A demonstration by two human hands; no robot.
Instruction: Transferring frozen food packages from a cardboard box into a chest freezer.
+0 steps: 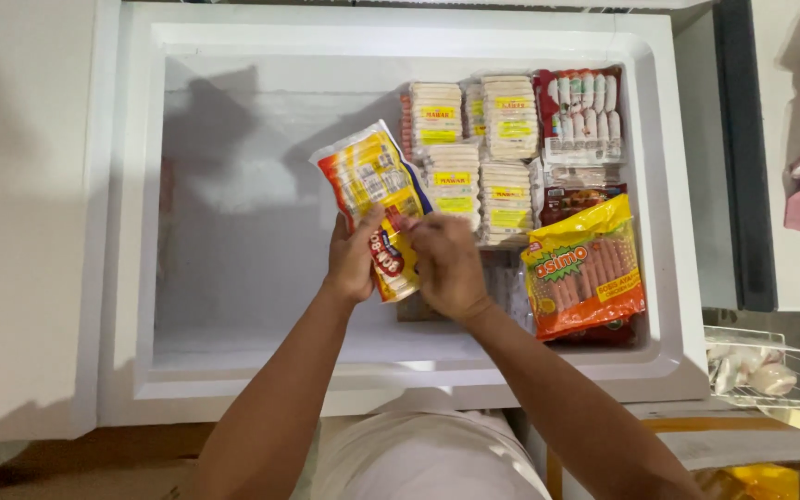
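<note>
Both hands are over the open chest freezer [131,231], gripping one sausage packet [374,199] above its middle. Left hand [354,259] has its fingers clamped on the packet's lower edge; right hand [446,268] pinches it from the other side. Stacked pale sausage packs [474,148] fill the freezer's far right corner, and an orange sausage bag [585,268] lies along the right wall.

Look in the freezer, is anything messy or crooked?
Slightly. The orange sausage pack lies tilted on the darker packs at the right, while the pale sausage packs sit in neat stacks. Both hands, left hand and right hand, hold a yellow pack.
</note>
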